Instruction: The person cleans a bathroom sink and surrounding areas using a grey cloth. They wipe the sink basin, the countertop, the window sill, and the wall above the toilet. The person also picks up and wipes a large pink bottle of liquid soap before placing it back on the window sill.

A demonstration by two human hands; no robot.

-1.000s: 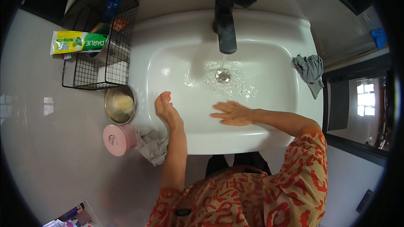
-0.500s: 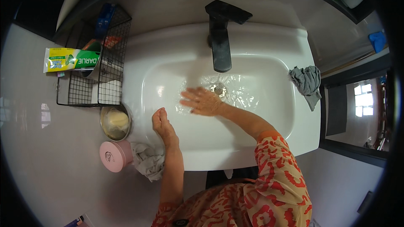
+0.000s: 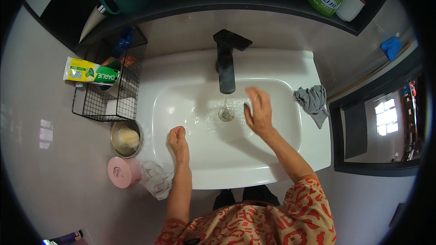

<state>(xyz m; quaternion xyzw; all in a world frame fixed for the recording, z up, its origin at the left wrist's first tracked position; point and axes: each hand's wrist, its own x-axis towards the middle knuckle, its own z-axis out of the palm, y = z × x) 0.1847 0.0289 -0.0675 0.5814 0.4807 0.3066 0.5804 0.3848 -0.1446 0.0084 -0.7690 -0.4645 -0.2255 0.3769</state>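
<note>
Over the left part of the white sink [image 3: 204,179], my left hand [image 3: 178,141] is closed, its fingers curled in, with nothing showing in it. My right hand [image 3: 260,112] hovers over the basin right of the drain, thumb and fingers apart, holding nothing and slightly blurred. Between the hands and farther back stands a black faucet [image 3: 226,70]. A thin stream of water [image 3: 226,101] falls from its spout onto the round metal drain [image 3: 225,115], and shallow water ripples around it.
At left are a black wire basket [image 3: 129,95] with a toothpaste tube [image 3: 93,71], a metal bowl [image 3: 113,143] with a pale yellow bar, a pink round container [image 3: 121,172] and a grey cloth [image 3: 158,179]. Another grey cloth [image 3: 312,100] lies on the right rim. A dark shelf [image 3: 254,11] spans the back.
My right hand has moved right, from left of the drain to its right side, and turned upward. My left hand has curled its fingers. The view has shifted, showing more shelf.
</note>
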